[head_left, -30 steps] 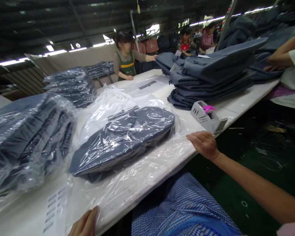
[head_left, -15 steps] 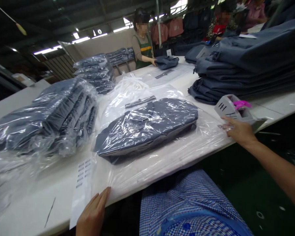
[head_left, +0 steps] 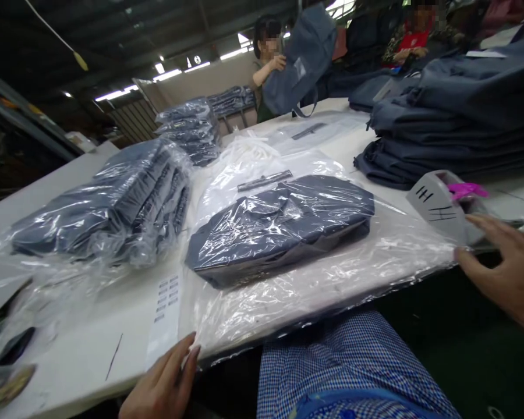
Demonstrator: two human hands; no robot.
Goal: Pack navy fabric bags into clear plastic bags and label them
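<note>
In front of me a dark blue fabric bag lies inside a clear plastic bag, whose loose near edge hangs over the table edge. My left hand is at the plastic's near left corner, fingers and thumb closed on it. At the near right corner is my right hand, its thumb and fingers apart, the thumb tip by the plastic. A sheet of barcode labels lies just beyond my left hand. Beside my right hand stands a marked grey plastic holder with something pink in it.
Plastic-wrapped blue bags are stacked at left, with another wrapped stack behind. Unwrapped blue bags pile up at right. White strips lie beyond the work. Across the table, a person holds up a blue bag.
My right hand has spread its fingers at the plastic's corner. The plastic's near edge now overhangs the table. My left thumb now shows at the corner. The person opposite has raised a blue bag.
</note>
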